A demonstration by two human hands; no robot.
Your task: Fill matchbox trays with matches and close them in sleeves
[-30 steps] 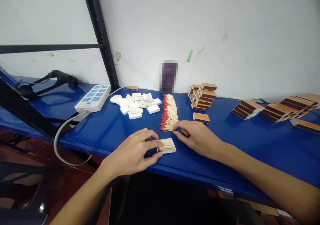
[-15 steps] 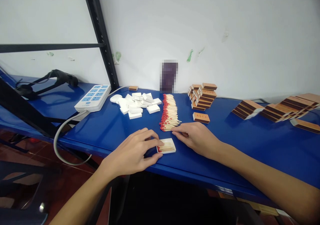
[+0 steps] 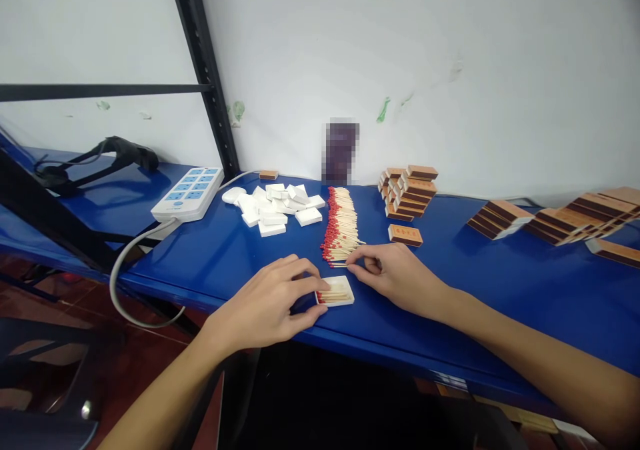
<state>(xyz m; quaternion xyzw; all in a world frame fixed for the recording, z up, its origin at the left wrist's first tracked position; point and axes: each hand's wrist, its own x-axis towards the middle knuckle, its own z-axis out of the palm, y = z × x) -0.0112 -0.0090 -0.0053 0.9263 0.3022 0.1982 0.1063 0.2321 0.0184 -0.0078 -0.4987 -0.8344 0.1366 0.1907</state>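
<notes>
A small white matchbox tray [image 3: 349, 298] lies near the table's front edge with several red-tipped matches inside. My left hand [image 3: 276, 300] grips its left end, thumb at the near side and fingers at the far side. Just behind it, a long heap of matches [image 3: 343, 220] runs back toward the wall, red heads to the left. At the heap's near end my right hand [image 3: 393, 273] pinches the plain end of a matchstick [image 3: 339, 265], whose head points left.
White trays [image 3: 280, 205] are piled left of the heap. Right of it stand stacked matchboxes [image 3: 410, 193], a single matchbox [image 3: 405, 235] and more matchboxes [image 3: 575, 217] farther right. A power strip [image 3: 189, 193] with its cable lies at the left by a black shelf post [image 3: 207, 70].
My right thumb and finger have drawn a matchstick slightly toward me, apart from the heap's near end. My left hand stays on the tray. The view has shifted slightly.
</notes>
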